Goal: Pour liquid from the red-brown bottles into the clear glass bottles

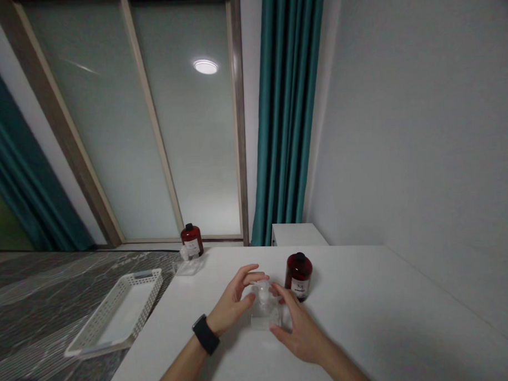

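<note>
A clear square bottle with a clear pump top [264, 312] stands upright on the white table between my hands. My left hand [235, 302] is at its left, fingers spread and curved around the pump head, with the thumb close to the neck. At the right side, my right hand [300, 333] has thumb and fingers apart, the thumb near the lower corner and the fingertips by the pump. Whether either hand touches the bottle is hard to make out. Just behind my right hand stands a dark red bottle [298, 275] with a black cap and white label.
At the table's far left corner are another dark red bottle [191, 240] and a clear pump bottle [186, 265]. A white perforated basket [136, 322] lies left of the table, over the grey patterned floor [25, 309]. A white cabinet [299, 233] stands behind the table [367, 320].
</note>
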Action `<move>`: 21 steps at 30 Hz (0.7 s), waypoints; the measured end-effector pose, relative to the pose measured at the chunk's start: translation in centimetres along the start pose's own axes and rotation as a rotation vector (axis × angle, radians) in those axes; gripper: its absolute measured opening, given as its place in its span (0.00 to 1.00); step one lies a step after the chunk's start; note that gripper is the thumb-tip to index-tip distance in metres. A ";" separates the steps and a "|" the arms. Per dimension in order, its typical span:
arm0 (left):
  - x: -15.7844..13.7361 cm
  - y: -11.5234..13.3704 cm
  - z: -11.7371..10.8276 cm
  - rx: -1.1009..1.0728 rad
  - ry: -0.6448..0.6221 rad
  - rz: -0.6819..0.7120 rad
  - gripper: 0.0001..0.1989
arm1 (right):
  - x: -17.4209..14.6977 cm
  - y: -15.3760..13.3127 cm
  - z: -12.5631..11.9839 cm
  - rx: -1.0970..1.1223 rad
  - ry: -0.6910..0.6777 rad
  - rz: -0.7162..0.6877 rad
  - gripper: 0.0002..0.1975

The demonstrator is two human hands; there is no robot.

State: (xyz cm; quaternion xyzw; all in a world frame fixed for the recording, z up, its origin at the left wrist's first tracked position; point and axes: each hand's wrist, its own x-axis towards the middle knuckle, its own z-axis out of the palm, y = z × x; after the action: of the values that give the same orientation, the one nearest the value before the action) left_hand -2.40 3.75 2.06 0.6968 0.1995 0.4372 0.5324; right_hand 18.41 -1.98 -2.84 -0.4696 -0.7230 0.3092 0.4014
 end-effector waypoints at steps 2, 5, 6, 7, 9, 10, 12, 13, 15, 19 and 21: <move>0.0 0.1 0.1 0.000 -0.013 -0.016 0.29 | 0.0 0.0 0.0 -0.004 0.008 0.007 0.40; 0.0 0.2 0.1 0.007 0.056 0.005 0.24 | 0.1 0.0 -0.1 -0.003 0.026 0.011 0.40; 0.0 0.2 0.0 0.013 0.080 0.018 0.23 | 0.1 0.0 -0.1 0.000 0.029 0.010 0.40; 0.0 0.3 0.0 0.019 0.095 0.029 0.23 | 0.0 -0.1 -0.1 0.003 0.029 0.010 0.40; 0.0 0.3 -0.1 0.028 0.079 0.028 0.25 | 0.0 -0.1 -0.1 0.009 0.030 0.007 0.40; 0.0 0.4 -0.1 0.030 0.051 0.020 0.27 | 0.0 -0.2 -0.1 0.013 0.026 0.001 0.41; 0.0 0.4 -0.1 0.038 -0.011 -0.001 0.29 | 0.0 -0.2 -0.1 0.018 0.016 -0.010 0.41; 0.0 0.4 0.0 0.046 -0.031 -0.012 0.30 | 0.0 -0.2 -0.1 0.019 0.011 -0.014 0.41; -0.1 0.4 0.2 0.071 -0.030 -0.029 0.29 | 0.1 -0.1 -0.1 0.014 0.006 -0.009 0.40; 0.0 0.5 0.6 0.097 0.039 -0.030 0.28 | 0.0 0.1 -0.1 0.011 0.023 0.018 0.40; 0.1 0.4 0.8 0.094 0.091 -0.016 0.28 | 0.0 0.1 0.0 0.015 0.027 0.018 0.40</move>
State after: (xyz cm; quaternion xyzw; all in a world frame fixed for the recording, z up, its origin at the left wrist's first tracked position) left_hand -1.81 3.24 2.47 0.6988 0.2492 0.4545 0.4930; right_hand 18.44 -1.93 -2.91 -0.4773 -0.7109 0.3117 0.4119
